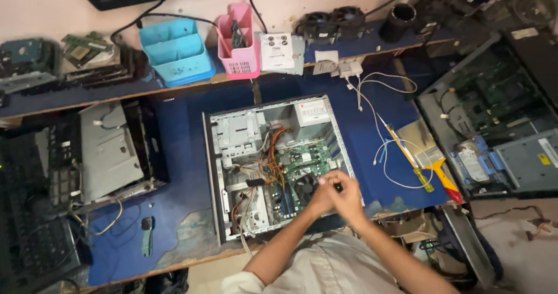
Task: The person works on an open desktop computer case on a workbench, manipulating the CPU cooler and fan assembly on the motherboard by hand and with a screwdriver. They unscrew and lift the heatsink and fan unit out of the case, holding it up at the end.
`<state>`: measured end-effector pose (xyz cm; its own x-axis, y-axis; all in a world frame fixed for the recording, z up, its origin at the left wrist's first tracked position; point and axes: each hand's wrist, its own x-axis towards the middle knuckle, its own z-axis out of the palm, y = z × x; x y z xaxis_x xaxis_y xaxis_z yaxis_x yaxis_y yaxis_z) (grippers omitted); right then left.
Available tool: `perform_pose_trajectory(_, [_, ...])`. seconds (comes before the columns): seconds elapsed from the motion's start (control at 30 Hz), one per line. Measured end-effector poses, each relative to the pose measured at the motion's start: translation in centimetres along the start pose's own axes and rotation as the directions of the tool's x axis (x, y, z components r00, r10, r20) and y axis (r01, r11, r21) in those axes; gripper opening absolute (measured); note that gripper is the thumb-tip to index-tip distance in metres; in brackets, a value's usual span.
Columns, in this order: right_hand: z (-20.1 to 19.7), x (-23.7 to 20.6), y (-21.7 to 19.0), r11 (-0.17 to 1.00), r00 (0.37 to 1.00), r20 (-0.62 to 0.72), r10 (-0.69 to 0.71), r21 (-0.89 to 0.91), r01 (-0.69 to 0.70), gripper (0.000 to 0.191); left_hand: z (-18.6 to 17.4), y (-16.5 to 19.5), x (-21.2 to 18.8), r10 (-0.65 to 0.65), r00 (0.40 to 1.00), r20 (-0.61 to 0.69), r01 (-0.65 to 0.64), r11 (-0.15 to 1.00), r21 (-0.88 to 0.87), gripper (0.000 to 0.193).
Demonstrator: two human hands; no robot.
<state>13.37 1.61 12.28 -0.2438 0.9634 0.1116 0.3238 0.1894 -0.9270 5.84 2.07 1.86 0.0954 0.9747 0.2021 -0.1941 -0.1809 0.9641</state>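
Note:
An open desktop computer case (216,172) lies on its side on the blue table, showing a green motherboard (302,157), bundled wires (273,148) and a black round fan (302,184). Both my hands meet over the case's lower right corner. My left hand (321,199) and my right hand (349,196) are pressed together, their fingers closed around a small dark object (337,186) at the fingertips. What that object is cannot be made out. My forearms come in from the bottom edge.
A yellow-handled screwdriver (410,160) and a red-handled tool (446,180) lie right of the case beside white cables (372,87). A second open case (494,113) sits far right, a dismantled chassis (110,151) left. Blue (177,52) and pink (239,44) bins stand on the shelf behind.

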Motion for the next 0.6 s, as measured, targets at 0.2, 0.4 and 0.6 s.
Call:
perform_pose_trajectory(0.2, [2.2, -4.5, -3.5, 0.871, 0.909, -0.017, -0.417, -0.292, 0.395, 0.058, 2.1, -0.1, -0.9, -0.2, 0.937, -0.285, 0.322, 0.812, 0.488, 0.039])
perform_pose_trajectory(0.4, [2.6, -3.6, -2.5, 0.922, 0.963, 0.002, -0.268, -0.291, 0.257, 0.027, 1.7, -1.0, -1.8, 0.32, 0.946, -0.061, -0.168, 0.64, 0.75, 0.032])
perform_pose_trajectory(0.6, [0.3, -1.9, 1.1, 0.947, 0.998, 0.069, 0.012, 0.32, -0.034, 0.02, -0.7, 0.9, -2.5, 0.35, 0.937, 0.005, -0.272, 0.718, 0.641, 0.036])
